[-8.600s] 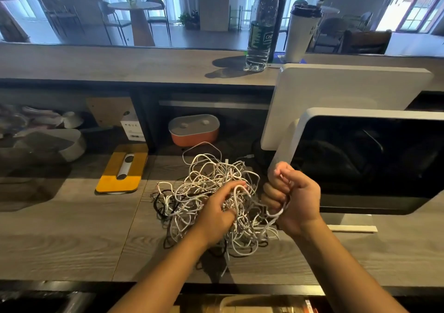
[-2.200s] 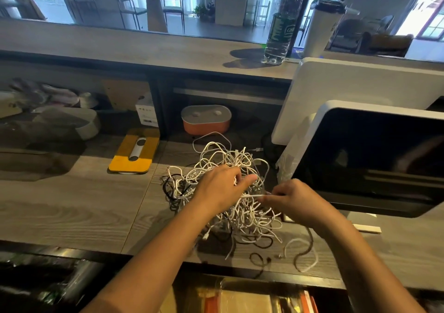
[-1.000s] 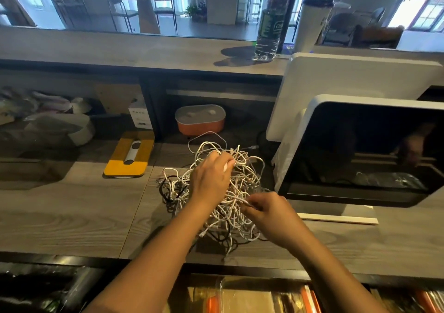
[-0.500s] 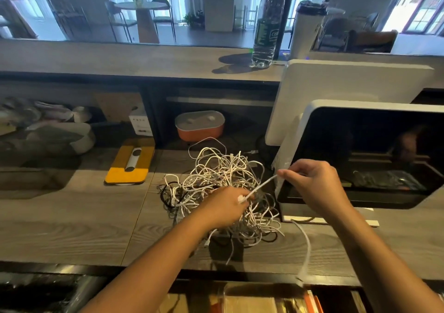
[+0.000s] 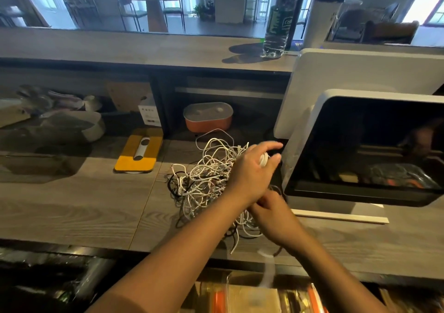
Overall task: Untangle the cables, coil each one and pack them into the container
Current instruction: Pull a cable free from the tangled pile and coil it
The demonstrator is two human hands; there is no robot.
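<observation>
Head view shows both hands over a tangle of cables that lies in the middle of the wooden surface, just left of a dark monitor. The cables are mostly white, and a few black ones are on the left and near sides of the heap.

The left hand reaches across to the right, above the far right part of the tangle. Its grip is closed on a small white bundle, held between the thumb on top and the fingers below; this part is blurred.

The right hand is lower and nearer, at the near right edge of the tangle. The left wrist crosses over it and covers its fingers, so I cannot tell if its grip is closed or apart.

One white strand goes from the heap over the near edge of the surface and hangs down, also blurred.

Far behind the tangle, under the upper shelf, stands an orange box with a grey lid, well apart from the hands. To the left lies a yellow pad with a grey cylinder on it. On the shelf stand a water bottle and a white cup with a dark lid.
</observation>
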